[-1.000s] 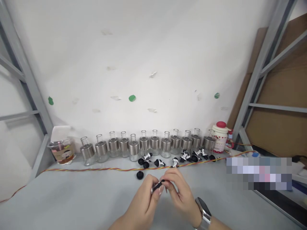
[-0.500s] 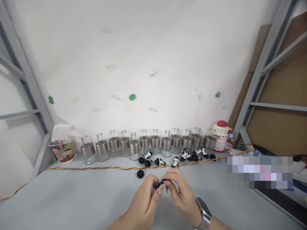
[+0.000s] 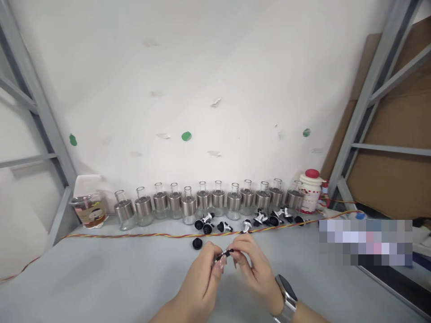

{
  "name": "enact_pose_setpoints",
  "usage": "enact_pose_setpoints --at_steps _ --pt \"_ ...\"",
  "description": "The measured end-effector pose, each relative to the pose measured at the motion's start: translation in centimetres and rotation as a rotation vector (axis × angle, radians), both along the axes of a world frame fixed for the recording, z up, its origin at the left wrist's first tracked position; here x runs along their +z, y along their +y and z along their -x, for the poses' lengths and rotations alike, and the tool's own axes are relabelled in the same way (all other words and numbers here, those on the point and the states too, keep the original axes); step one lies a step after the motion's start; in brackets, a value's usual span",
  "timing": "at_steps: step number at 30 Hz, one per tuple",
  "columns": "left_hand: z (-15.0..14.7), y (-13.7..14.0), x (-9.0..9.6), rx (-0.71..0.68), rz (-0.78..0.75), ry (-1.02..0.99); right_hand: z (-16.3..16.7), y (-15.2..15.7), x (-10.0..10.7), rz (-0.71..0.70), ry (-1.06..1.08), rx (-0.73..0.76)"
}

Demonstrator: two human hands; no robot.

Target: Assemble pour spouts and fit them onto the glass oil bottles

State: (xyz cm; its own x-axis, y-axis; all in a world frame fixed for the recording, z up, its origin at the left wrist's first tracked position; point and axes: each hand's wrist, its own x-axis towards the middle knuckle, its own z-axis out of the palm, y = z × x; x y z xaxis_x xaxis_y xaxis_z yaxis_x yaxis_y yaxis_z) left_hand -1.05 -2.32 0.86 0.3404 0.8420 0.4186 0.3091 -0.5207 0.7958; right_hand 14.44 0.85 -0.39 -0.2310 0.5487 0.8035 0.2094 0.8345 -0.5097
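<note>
Both hands meet above the grey table. My left hand (image 3: 202,280) is closed around a small black-and-silver pour spout (image 3: 225,254), mostly hidden by the fingers. The fingertips of my right hand (image 3: 256,271), with a watch on its wrist, pinch the spout's black end. Just beyond the left hand lies a round black stopper (image 3: 197,243) on the table. Several silver-and-black pour spouts (image 3: 225,227) lie loose farther back, some in clusters. Behind them stands a row of several glass bottles (image 3: 189,205) with metal sleeves and open necks.
A twisted red-and-yellow wire (image 3: 134,235) runs across the table. At the back left stands a plastic cup of brown drink (image 3: 92,213); at the back right, a white jar with a red lid (image 3: 310,193). Grey metal posts (image 3: 360,98) frame both sides. A blurred patch covers something at right.
The spout has tilted slightly between my fingers, showing more silver, and its black end points a little farther right. My hands have barely shifted.
</note>
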Motion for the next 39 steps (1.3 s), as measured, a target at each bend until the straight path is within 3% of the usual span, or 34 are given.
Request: enact_pose_setpoints --at_steps 11,20,35,39 --pt "0.34 0.21 0.11 0.019 -0.139 0.138 0.01 -0.13 0.08 -0.016 0.001 0.036" --pt "0.48 0.22 -0.08 -0.013 -0.180 0.134 0.15 -0.33 -0.01 -0.013 0.038 0.072" --pt "0.14 -0.18 0.32 -0.023 -0.050 0.044 0.18 -0.40 0.01 0.053 0.030 0.083" --pt "-0.05 -0.12 0.19 -0.033 0.089 -0.068 0.26 -0.23 -0.14 0.109 0.062 0.101"
